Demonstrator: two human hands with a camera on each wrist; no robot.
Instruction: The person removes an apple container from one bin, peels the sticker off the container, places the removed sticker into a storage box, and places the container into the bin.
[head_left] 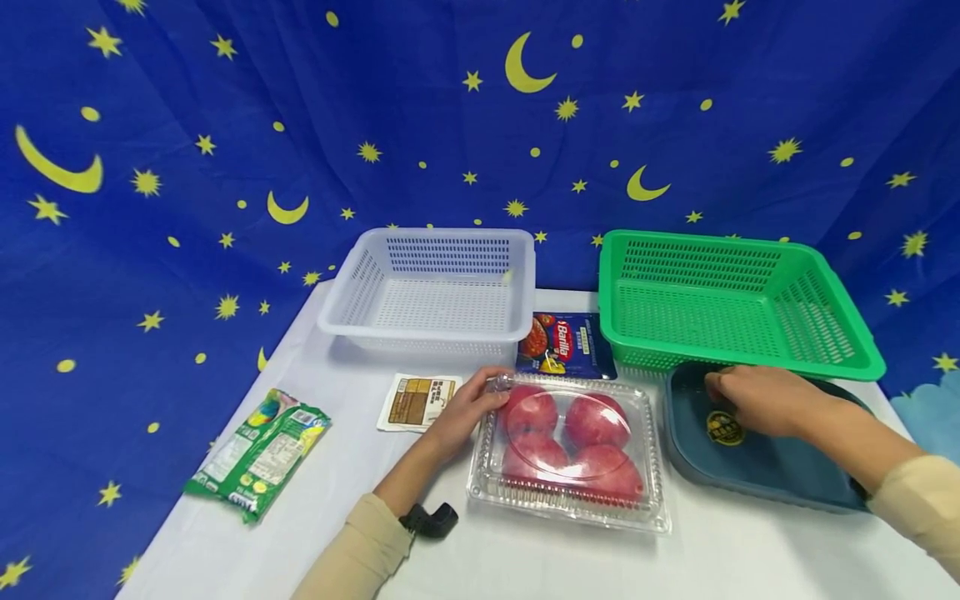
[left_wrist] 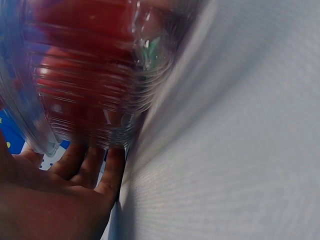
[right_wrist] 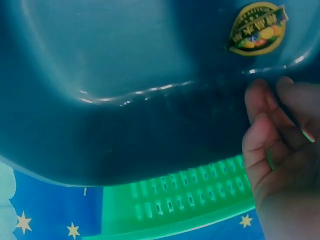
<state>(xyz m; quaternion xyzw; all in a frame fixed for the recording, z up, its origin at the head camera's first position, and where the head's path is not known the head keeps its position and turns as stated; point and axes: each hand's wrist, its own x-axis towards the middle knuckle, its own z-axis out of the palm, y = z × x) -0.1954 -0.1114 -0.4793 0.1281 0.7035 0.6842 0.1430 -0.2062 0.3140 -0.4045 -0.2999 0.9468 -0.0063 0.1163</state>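
A clear plastic box (head_left: 570,521) of several round red fruits (head_left: 596,421) lies on the white table. At its back left corner my left hand (head_left: 465,412) touches the box; in the left wrist view its fingers (left_wrist: 90,167) reach fairly straight along the ribbed wall, their tips partly hidden. To the right, a dark blue basin (head_left: 795,471) bears a gold-rimmed sticker (head_left: 725,427) on its floor. My right hand (head_left: 768,400) is over the basin, close to that sticker. Its fingers (right_wrist: 257,135) are loosely bent, and the right wrist view shows nothing held between thumb and forefinger.
A white basket (head_left: 427,337) and a green basket (head_left: 738,358) stand at the back. Between them lies a blue Barilla packet (head_left: 566,346). A small white-and-brown packet (head_left: 416,402) is left of the box, and a green snack bag (head_left: 258,454) lies near the table's left edge.
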